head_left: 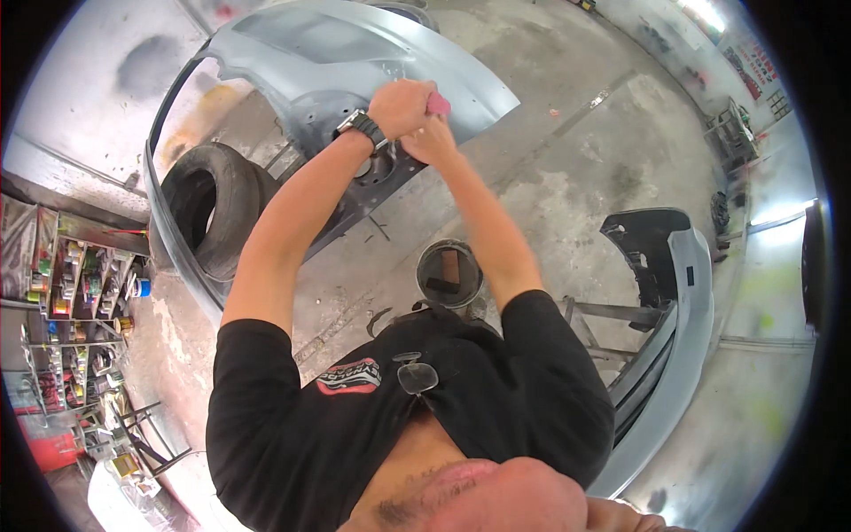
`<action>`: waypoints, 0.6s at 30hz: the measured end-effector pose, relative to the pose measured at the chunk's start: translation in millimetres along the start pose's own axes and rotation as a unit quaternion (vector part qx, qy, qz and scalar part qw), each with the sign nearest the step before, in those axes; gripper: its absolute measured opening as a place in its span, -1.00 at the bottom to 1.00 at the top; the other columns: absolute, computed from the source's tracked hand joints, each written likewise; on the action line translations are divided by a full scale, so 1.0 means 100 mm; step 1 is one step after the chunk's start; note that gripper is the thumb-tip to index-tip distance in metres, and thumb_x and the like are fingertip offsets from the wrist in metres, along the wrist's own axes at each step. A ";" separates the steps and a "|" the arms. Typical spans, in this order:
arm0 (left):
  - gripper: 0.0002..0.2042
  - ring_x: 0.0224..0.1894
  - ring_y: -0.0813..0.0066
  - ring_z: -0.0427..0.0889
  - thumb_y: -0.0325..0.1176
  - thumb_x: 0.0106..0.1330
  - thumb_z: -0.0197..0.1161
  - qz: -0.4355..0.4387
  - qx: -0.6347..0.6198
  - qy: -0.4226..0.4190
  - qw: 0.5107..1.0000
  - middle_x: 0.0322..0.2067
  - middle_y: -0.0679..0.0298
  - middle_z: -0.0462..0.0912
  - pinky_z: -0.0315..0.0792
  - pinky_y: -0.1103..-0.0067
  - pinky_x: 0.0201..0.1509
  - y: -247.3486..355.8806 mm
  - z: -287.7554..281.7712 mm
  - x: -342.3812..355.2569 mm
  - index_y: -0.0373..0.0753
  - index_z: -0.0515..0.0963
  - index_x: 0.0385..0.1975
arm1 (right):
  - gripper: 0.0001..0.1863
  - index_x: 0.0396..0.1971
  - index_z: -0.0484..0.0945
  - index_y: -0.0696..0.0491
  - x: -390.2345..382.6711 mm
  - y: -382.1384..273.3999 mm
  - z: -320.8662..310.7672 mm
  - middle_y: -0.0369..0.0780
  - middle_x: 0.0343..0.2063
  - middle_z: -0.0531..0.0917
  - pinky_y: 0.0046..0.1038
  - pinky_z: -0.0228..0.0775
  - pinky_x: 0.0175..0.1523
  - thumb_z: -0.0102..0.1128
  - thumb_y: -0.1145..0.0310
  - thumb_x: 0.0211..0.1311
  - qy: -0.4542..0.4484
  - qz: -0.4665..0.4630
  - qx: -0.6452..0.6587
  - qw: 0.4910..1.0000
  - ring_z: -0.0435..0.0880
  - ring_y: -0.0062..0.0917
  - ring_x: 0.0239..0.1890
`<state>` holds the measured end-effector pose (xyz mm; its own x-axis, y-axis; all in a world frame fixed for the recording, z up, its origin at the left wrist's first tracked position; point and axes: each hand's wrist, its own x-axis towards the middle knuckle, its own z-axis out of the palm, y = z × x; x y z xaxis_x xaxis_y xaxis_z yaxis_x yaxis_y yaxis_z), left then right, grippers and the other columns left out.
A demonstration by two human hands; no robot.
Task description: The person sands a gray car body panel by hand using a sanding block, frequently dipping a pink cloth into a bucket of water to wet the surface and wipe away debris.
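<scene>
Both arms reach forward over a pale grey car body panel (pixel 292 49) with a large window-like opening on its left. My left hand (pixel 403 111), a watch on its wrist, is closed and lies against my right hand (pixel 429 138). A small pink piece (pixel 438 104), like a sponge or cloth, sticks out where the two hands meet. The fingers of both hands curl around it, though they are partly hidden. Wet-looking marks show on the panel beside the hands, and the panel's dark lower edge with round holes passes below them.
Worn tyres (pixel 208 204) sit beneath the panel at left. A round bucket (pixel 420 257) with a brown block inside stands on the floor near my body. At right, a grey bumper (pixel 696 301) rests on a stand. Shelves (pixel 75 319) crowded with cans line the left wall.
</scene>
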<state>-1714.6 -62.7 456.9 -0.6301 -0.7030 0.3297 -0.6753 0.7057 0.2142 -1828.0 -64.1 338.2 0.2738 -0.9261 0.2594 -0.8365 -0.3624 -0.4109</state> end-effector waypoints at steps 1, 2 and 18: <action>-0.81 -0.21 -0.10 0.68 -0.35 0.13 0.32 0.015 0.007 -0.024 1.000 -0.37 0.01 0.70 0.53 0.14 -0.14 -0.02 0.10 0.10 -0.23 0.57 -0.27 | -0.44 0.26 0.45 0.06 0.05 0.02 0.05 -0.09 0.33 0.45 0.23 0.15 0.38 0.13 0.02 0.43 -0.067 -0.001 -0.018 0.998 0.31 -0.12 0.46; -0.81 -0.21 -0.10 0.68 -0.35 0.13 0.32 0.006 0.012 -0.031 0.999 -0.37 0.01 0.70 0.53 0.14 -0.14 -0.08 0.19 0.12 -0.23 0.57 -0.27 | -0.46 0.24 0.46 0.06 0.09 -0.04 0.11 -0.09 0.32 0.46 0.22 0.14 0.39 0.12 0.01 0.43 -0.137 -0.008 -0.033 0.990 0.31 -0.12 0.46; -0.63 0.01 -0.03 0.63 -0.29 0.17 0.44 -0.199 0.224 0.323 0.898 -0.14 0.04 0.71 0.45 0.19 0.15 -1.97 0.31 -0.66 -0.31 0.62 -0.06 | -0.26 0.55 0.10 0.04 -0.37 0.69 0.26 -0.15 0.59 0.06 0.28 -0.15 0.53 -0.25 -0.12 0.57 0.018 -0.166 0.089 0.982 0.01 -0.26 0.62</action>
<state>-1552.0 -158.6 364.0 -0.0496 -0.5922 0.8043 -0.9754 0.2020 0.0886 -1883.2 -57.1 277.6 0.4967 -0.7511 0.4349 -0.6068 -0.6588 -0.4448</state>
